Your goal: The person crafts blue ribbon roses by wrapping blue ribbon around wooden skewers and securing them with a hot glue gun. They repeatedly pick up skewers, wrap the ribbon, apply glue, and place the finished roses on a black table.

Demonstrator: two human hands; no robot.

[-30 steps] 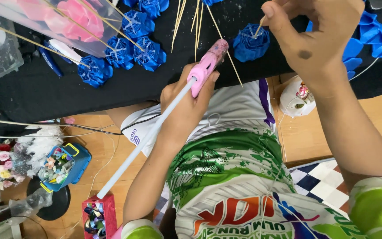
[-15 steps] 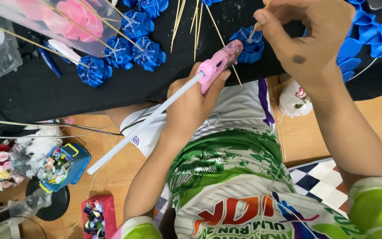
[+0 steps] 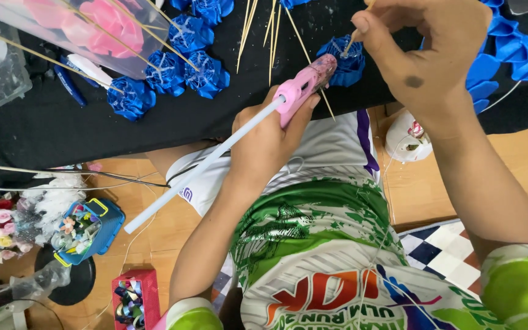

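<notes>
1. Fingertips of your right hand [image 3: 435, 55] are pressed together, pinching a thin wooden skewer [image 3: 351, 44] that stands in the blue ribbon flower [image 3: 344, 60]; keep that pinch steady and clear of the nozzle.
2. Blue ribbon flower lies on the black mat [image 3: 50, 122], near its front edge.
3. Your left hand [image 3: 270, 143] is wrapped around the pink glue gun [image 3: 304, 85], nozzle just beside the flower's left side. Feed glue sparingly at the skewer's base, judging by the small target.
4. Glue stick [image 3: 203, 168] trails from the gun, away from the flower.
5. Left of the flower: loose skewers [image 3: 273, 30], then finished blue flowers [image 3: 172, 70]. Keep the gun off them.
6. Right of the flower: blue ribbon pieces [image 3: 514, 55].
</notes>
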